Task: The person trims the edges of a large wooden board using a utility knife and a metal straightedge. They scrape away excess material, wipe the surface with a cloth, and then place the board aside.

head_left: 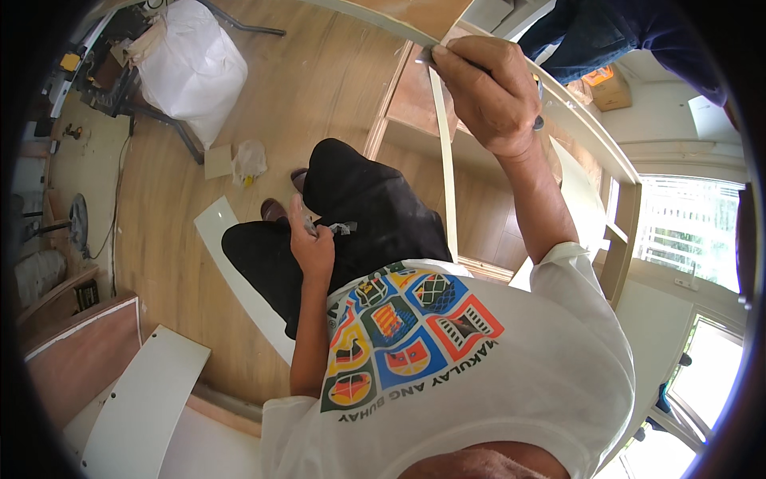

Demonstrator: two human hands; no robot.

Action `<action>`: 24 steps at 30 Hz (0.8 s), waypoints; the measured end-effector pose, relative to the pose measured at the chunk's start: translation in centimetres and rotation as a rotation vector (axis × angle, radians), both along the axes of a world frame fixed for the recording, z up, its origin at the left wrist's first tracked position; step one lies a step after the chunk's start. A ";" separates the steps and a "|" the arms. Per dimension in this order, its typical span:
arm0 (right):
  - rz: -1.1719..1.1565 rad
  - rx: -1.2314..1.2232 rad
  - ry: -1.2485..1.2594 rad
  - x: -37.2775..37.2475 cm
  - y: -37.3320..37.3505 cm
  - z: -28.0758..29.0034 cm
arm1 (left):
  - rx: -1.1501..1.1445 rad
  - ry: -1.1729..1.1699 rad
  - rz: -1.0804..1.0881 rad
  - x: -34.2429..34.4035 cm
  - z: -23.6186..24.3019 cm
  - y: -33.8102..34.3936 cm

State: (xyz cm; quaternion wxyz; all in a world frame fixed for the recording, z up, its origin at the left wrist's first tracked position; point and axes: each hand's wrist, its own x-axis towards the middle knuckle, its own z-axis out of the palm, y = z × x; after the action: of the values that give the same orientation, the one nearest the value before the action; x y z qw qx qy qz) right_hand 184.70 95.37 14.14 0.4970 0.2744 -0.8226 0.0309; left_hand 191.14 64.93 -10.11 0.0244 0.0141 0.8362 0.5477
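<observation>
My right hand (495, 96) is raised to the edge of a wooden panel (419, 20). Its fingers are closed round what looks like a putty knife, with the small metal blade (424, 56) showing past the fingertips at the panel's edge. Part of a dark handle shows behind the wrist. Lower down, my left hand (313, 247) is held in front of my black trousers. The fingers of that hand curl about a small greyish thing (309, 227), too small to name. A pale strip of wood (444, 152) runs down below my right hand.
An open wooden cabinet frame (626, 231) stands on the right, with another person's legs (582, 40) beyond it. At the upper left is a full white sack (191, 68) beside metal legs. White boards (144, 407) lie at the lower left. A clear plastic bag (249, 162) rests on the floor.
</observation>
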 end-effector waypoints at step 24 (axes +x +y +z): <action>0.036 -0.335 -0.270 1.9 0.0 0.4 | -0.394 -0.044 -0.223 -1.8 1.7 -1.4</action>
State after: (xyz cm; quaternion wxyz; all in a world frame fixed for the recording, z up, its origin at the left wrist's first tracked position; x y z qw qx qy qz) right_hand 186.59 95.40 14.56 0.4203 0.1957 -0.8601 0.2126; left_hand 189.36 63.55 -8.45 0.1055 0.0893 0.9196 0.3678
